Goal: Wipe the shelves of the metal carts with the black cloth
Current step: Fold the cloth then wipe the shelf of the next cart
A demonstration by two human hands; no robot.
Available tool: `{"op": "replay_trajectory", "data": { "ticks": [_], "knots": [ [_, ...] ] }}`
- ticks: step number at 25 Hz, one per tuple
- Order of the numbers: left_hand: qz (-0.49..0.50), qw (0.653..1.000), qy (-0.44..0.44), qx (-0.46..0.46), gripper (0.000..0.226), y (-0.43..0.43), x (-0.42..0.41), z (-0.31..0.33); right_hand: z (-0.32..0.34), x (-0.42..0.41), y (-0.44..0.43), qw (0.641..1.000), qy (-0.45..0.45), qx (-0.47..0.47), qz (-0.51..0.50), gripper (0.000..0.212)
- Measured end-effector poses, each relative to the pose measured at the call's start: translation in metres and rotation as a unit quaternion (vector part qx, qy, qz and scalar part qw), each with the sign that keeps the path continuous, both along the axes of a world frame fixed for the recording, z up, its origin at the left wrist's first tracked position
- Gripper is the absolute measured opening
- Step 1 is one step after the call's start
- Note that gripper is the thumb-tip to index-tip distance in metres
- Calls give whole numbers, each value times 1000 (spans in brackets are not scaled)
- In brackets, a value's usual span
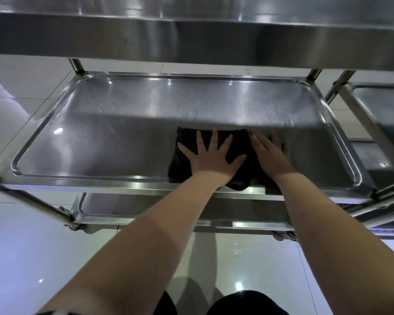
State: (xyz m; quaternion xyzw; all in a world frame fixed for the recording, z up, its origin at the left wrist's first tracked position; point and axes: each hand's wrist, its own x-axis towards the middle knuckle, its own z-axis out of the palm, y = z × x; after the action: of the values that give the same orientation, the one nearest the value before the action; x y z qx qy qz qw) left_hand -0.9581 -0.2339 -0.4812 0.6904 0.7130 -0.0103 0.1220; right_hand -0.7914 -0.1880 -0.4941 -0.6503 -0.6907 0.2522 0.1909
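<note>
A black cloth (239, 144) lies folded on the middle shelf (114, 142) of a stainless steel cart, right of centre near the front rim. My left hand (212, 155) presses flat on the cloth with fingers spread wide. My right hand (271, 153) lies flat beside it on the cloth's right part, fingers straight and close together. Both forearms reach in from below the front rim. The cloth's front corner hangs slightly over the shelf's front edge.
The cart's top shelf (191, 35) overhangs close above the hands. A lower shelf (146, 208) shows beneath the middle one. A second metal cart (378, 110) stands to the right. Upright posts (32, 201) frame the front corners. Glossy tiled floor (43, 258) lies below.
</note>
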Motion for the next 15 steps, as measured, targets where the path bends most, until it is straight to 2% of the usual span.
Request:
{"op": "replay_trajectory", "data": {
  "ticks": [2, 4, 5, 7, 10, 13, 15],
  "knots": [
    [21, 997, -36, 66, 52, 3, -22, 10, 4, -3, 4, 999, -35, 0, -17, 47],
    [9, 982, 23, 185, 40, 13, -54, 17, 11, -16, 9, 993, -100, 60, 3, 49],
    [-22, 976, 53, 210, 39, 19, -68, 18, 14, -27, 12, 984, -141, 103, 44, 49],
    [-95, 976, 58, 185, 43, 31, -84, 17, 22, -57, 16, 965, -197, 129, 115, 47],
    [-123, 981, 60, 137, 45, 37, -82, 13, 30, -89, 13, 958, -254, 91, 94, 36],
    [-120, 977, 65, 162, 36, 32, -83, 22, 43, -86, 2, 951, -267, 134, 79, 21],
    [-133, 968, 73, 199, 28, 20, -83, 38, 61, -76, -12, 954, -243, 157, 81, 17]
  ]
}}
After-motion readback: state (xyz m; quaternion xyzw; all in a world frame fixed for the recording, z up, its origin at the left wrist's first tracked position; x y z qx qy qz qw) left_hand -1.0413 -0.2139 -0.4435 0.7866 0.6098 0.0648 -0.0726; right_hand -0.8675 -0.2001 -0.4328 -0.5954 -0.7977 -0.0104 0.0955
